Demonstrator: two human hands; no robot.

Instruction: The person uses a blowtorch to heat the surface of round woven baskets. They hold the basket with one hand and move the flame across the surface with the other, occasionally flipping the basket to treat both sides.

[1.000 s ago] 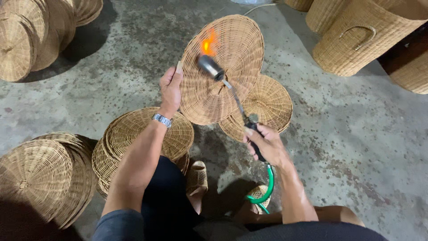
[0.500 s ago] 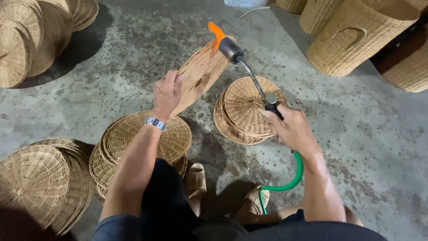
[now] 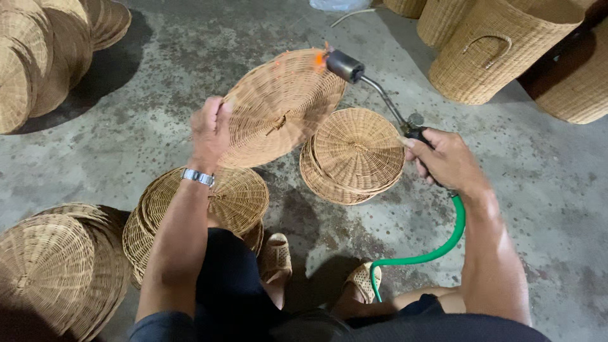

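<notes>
left hand: your left hand pinches the near rim of the round woven wicker lid, thumb on top, fingers underneath; holding it by the edge keeps the skin away from the heat at the far rim.
lid position: the lid is in the air above the concrete floor, tilted so its upper face looks toward you, with its small centre loop in view; the far edge meets the torch head.
right hand: your right hand is wrapped closed around the handle of the metal gas torch with the dark cylindrical nozzle; the long neck puts distance between hand and flame.
flame: a small orange glow sits on the lid's far rim, just at the nozzle; judged as singeing loose fibres.
hose: the green rubber hose runs from the handle down past your right forearm toward your legs, slack enough to let the torch swing.
right-side stack: a low stack of round wicker lids lies on the floor just below the torch, within reach.
left-side stack: another stack of wicker lids lies under your left forearm.
surroundings: tall woven wicker baskets stand well apart at upper right.
</notes>
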